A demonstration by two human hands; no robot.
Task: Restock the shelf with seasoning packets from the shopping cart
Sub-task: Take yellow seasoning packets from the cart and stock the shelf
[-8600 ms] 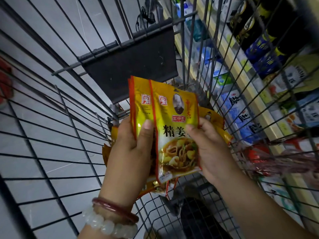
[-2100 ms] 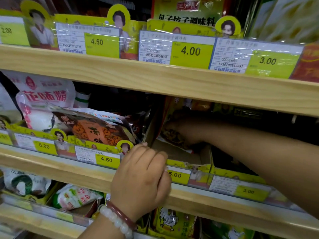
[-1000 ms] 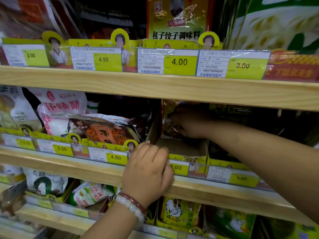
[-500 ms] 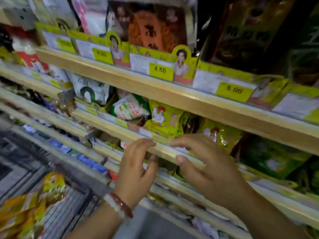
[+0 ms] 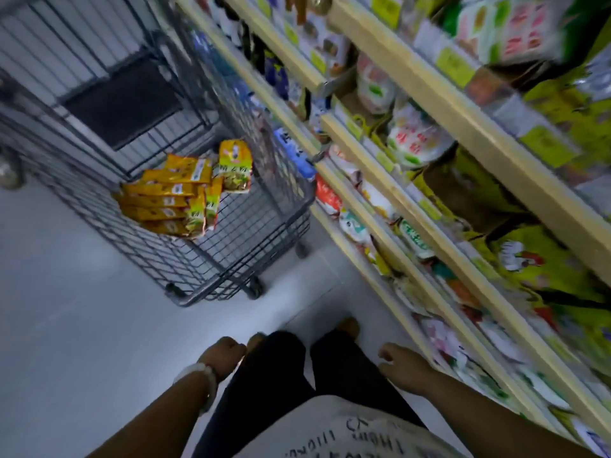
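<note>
**Both hands down and empty, packets waiting in the cart**

Nearest to me, my left hand (image 5: 226, 353) hangs at my side with its fingers loosely curled and nothing in them; a pale bead bracelet (image 5: 198, 375) sits on that wrist. My right hand (image 5: 401, 365) hangs on the other side, fingers relaxed and a little spread, holding nothing, low beside the bottom of the shelving. Between the two I see my dark trousers (image 5: 281, 368), the light hem of my shirt (image 5: 330, 431) with some blurred lettering on it, and my feet on the pale floor (image 5: 82, 309).

Further ahead and to my left stands the wire shopping cart (image 5: 231, 259) on its wheels, close beside the shelf front. The seasoning packets (image 5: 165, 196) lie inside it: a stack of yellow-orange ones piled along the near-left side of the basket, with one packet (image 5: 235, 166) standing up on edge behind the pile. A dark panel (image 5: 122, 104) shows at the far end of the cart.

To my right the wooden shelf (image 5: 463, 127) runs away in several tiers, each edge lined with yellow price tags (image 5: 454, 62). The tiers are packed with bags in white, red, green and yellow; everything there is smeared by motion blur, so I cannot read any label.
</note>
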